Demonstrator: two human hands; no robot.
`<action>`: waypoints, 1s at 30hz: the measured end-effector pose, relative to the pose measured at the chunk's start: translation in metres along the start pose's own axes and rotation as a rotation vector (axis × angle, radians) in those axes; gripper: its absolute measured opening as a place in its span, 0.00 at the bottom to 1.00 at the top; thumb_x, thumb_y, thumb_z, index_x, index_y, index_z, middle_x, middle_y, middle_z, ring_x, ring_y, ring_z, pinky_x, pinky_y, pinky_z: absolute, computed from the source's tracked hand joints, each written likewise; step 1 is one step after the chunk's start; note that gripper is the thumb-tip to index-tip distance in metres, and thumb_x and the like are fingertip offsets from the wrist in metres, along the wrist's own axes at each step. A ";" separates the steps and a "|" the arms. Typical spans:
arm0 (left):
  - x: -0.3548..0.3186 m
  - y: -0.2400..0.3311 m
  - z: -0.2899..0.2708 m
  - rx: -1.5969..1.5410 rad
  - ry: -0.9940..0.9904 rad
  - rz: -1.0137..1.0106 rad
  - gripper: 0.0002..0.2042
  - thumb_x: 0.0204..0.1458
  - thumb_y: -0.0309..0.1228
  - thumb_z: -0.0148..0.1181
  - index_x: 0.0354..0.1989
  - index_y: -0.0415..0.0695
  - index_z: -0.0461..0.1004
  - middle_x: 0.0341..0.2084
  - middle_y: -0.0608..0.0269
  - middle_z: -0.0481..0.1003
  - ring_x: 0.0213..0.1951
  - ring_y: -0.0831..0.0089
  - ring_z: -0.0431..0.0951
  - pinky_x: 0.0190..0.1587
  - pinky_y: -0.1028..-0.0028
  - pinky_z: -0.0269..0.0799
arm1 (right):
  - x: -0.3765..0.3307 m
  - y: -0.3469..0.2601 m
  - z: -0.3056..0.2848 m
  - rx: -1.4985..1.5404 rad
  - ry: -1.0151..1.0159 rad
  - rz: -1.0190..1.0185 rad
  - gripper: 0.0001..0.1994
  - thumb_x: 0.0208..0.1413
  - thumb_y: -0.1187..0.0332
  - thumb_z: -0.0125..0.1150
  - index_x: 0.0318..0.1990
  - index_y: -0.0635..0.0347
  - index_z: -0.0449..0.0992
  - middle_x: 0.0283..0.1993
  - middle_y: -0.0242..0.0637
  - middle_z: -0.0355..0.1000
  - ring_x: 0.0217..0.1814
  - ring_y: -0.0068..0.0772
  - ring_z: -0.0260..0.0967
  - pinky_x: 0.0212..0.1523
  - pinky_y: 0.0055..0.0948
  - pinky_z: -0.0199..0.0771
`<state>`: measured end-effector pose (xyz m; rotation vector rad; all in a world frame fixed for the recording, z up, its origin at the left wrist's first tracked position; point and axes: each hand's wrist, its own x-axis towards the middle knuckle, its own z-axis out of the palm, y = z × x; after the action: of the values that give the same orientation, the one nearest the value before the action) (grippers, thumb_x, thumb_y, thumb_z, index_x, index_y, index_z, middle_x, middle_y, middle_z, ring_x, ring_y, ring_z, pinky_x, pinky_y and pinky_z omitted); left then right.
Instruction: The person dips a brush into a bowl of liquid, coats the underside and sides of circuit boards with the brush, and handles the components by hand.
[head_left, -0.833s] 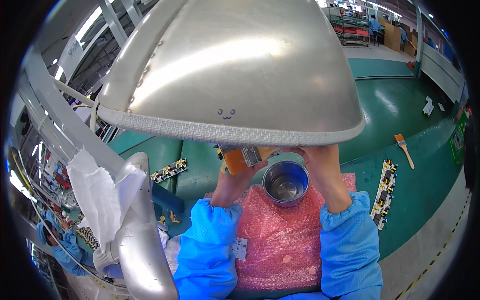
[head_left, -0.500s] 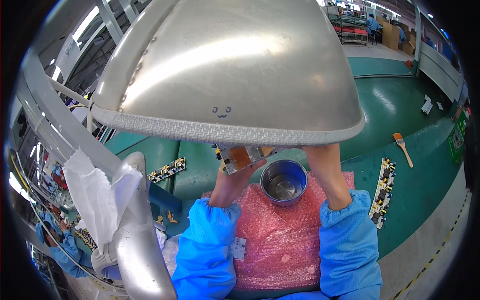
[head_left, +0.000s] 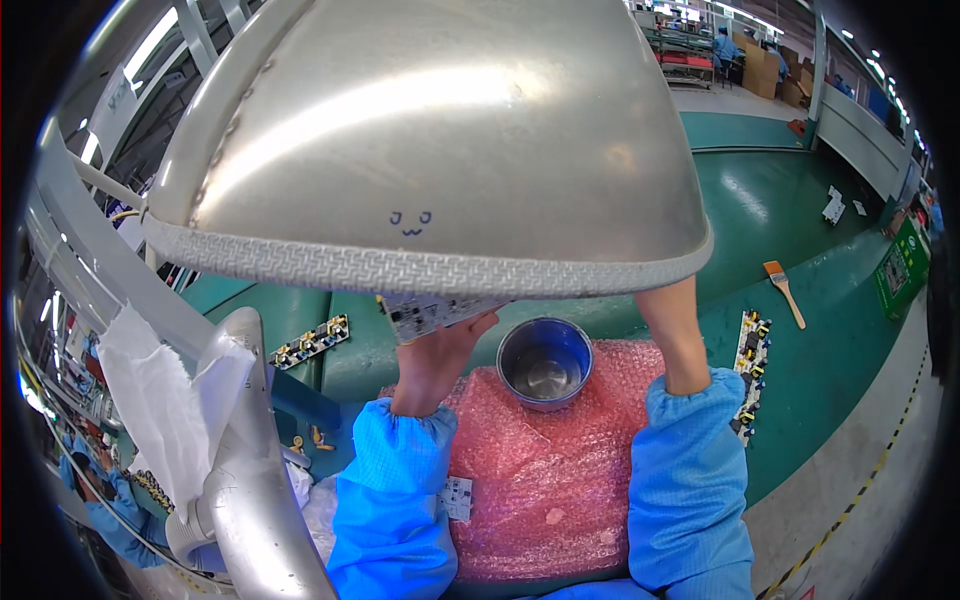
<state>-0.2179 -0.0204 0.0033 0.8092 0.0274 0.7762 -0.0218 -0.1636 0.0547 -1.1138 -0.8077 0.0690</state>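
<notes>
Below the rim of a large metal hood (head_left: 450, 170), my left hand (head_left: 440, 355) grips a circuit board (head_left: 430, 315). A pale face of the board shows, dotted with small parts; its far portion disappears behind the hood. My right hand (head_left: 672, 310) reaches under the hood's right end. Only its wrist and lower part show, and its fingers are hidden. Between my forearms stands a round metal cup (head_left: 545, 392) on pink bubble wrap (head_left: 540, 480). Next to my left sleeve lies a small pale board (head_left: 457, 498).
Populated circuit boards lie left (head_left: 310, 341) and right (head_left: 749, 375) on the green bench. A wooden-handled brush (head_left: 785, 294) rests at the right. A metal duct (head_left: 265, 480) with white paper (head_left: 165, 395) rises at the left. A co-worker in blue (head_left: 125, 520) sits at far left.
The board in my left hand has turned from a brown-patched face to a pale one. My right hand has moved right, away from the cup. The whole view has shifted slightly.
</notes>
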 end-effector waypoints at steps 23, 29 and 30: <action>-0.002 0.005 -0.011 -0.088 0.109 -0.069 0.27 0.56 0.50 0.41 0.59 0.46 0.59 0.59 0.51 0.58 0.59 0.45 0.57 0.57 0.53 0.59 | 0.013 0.001 -0.020 0.130 0.040 0.082 0.09 0.50 0.77 0.58 0.39 0.72 0.75 0.34 0.39 0.75 0.36 0.26 0.74 0.38 0.24 0.76; -0.005 -0.006 -0.006 0.142 -0.089 -0.065 0.24 0.59 0.49 0.39 0.59 0.48 0.60 0.58 0.57 0.61 0.59 0.56 0.61 0.58 0.51 0.58 | -0.014 -0.018 0.023 0.535 -0.051 0.210 0.10 0.51 0.79 0.57 0.41 0.75 0.72 0.40 0.45 0.73 0.41 0.36 0.74 0.41 0.30 0.80; -0.005 -0.007 -0.006 0.234 -0.103 -0.071 0.28 0.59 0.53 0.37 0.62 0.49 0.55 0.61 0.56 0.57 0.62 0.57 0.57 0.59 0.53 0.57 | -0.017 -0.019 0.026 0.556 -0.076 0.214 0.10 0.51 0.79 0.57 0.42 0.75 0.72 0.41 0.46 0.73 0.42 0.37 0.74 0.41 0.31 0.80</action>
<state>-0.2196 -0.0227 -0.0071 1.0639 0.0555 0.6704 -0.0562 -0.1602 0.0656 -0.6661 -0.6754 0.4889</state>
